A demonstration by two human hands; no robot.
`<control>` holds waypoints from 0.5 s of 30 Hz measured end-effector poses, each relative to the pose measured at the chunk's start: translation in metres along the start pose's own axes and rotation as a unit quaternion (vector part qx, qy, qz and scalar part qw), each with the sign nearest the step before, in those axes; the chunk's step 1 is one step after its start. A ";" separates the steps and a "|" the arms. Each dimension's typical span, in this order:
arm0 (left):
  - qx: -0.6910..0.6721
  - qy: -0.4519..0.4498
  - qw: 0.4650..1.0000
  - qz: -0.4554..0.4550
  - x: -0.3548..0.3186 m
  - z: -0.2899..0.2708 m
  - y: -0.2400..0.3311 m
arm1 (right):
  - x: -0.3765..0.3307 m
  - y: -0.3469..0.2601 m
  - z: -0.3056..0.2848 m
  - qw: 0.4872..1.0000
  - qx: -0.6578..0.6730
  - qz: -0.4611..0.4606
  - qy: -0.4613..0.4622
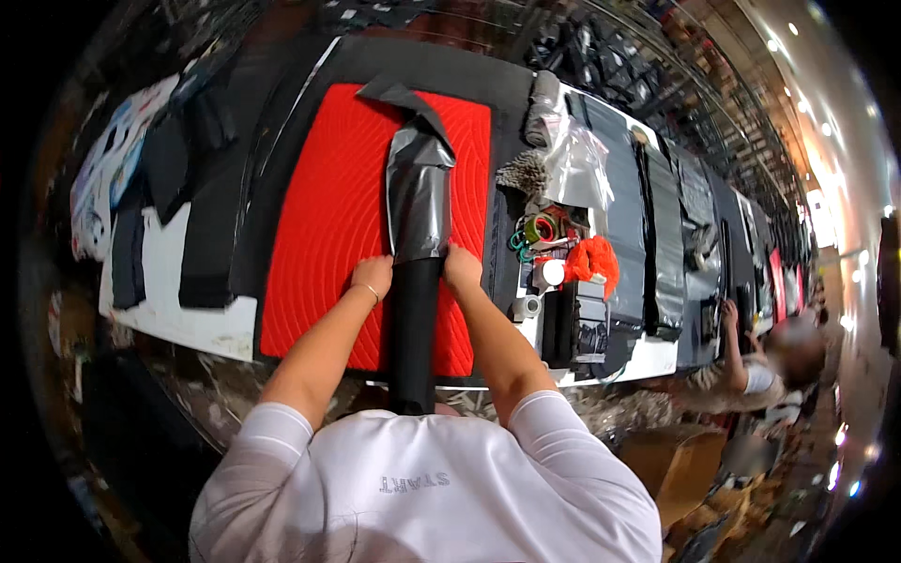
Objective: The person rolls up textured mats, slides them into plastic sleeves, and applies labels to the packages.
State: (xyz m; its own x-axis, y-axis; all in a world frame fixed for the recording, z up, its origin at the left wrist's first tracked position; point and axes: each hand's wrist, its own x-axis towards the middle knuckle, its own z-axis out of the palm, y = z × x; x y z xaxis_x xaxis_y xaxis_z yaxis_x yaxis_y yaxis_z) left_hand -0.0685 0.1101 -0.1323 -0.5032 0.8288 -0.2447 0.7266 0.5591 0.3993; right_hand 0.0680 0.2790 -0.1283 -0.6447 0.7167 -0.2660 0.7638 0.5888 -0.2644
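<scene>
At the near edge of a red quilted mat (319, 225), the left hand (372, 276) and the right hand (461, 266) are pressing in on either side of a long black roll (414, 328), fingers curled against the lower hem of the grey plastic sleeve (419, 192) that is covering the roll's far half. Both hands are gripping that hem, though the fingertips themselves are tucked out of sight against the film. The roll is lying with its long axis running straight away from the person: its bare matte end is pointing back toward the white-shirted chest and overhanging the table's (188, 324) near edge, while the sleeved end is pointing toward the far side of the mat, where a loose flap of the film is folding over to the left. The sleeve is looking glossy and creased, catching light; the roll below it is looking smooth and dull. The mat is showing stitched concentric curves and is resting on a black sheet. To the right, a clutter is sitting near the right hand: a clear plastic bag (579, 164), tape rolls (542, 228), an orange scrubby bundle (593, 259). Farther right, another person's hand (728, 311) is reaching onto the same long table.
</scene>
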 end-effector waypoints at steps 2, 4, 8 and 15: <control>-0.016 -0.035 0.999 -0.034 -0.014 0.000 -0.003 | -0.030 -0.003 0.000 0.999 -0.011 -0.037 0.016; -0.010 -0.047 0.999 0.006 -0.038 0.006 -0.001 | -0.063 0.009 0.008 0.992 -0.071 -0.102 0.013; 0.031 -0.148 0.987 0.051 -0.133 0.038 -0.009 | -0.166 0.037 0.044 0.982 -0.076 -0.160 -0.068; 0.159 -0.433 0.867 0.189 -0.179 0.039 -0.016 | -0.243 0.034 0.048 0.919 -0.100 -0.281 -0.257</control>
State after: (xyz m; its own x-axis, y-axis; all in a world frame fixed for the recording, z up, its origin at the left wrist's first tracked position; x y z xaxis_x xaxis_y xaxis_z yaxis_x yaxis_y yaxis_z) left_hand 0.0285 -0.0462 -0.1294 0.2383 0.5841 -0.7759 0.9249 0.1071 0.3648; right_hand 0.2495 0.1071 -0.1167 -0.8299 0.0377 -0.5567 0.2640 0.9055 -0.3323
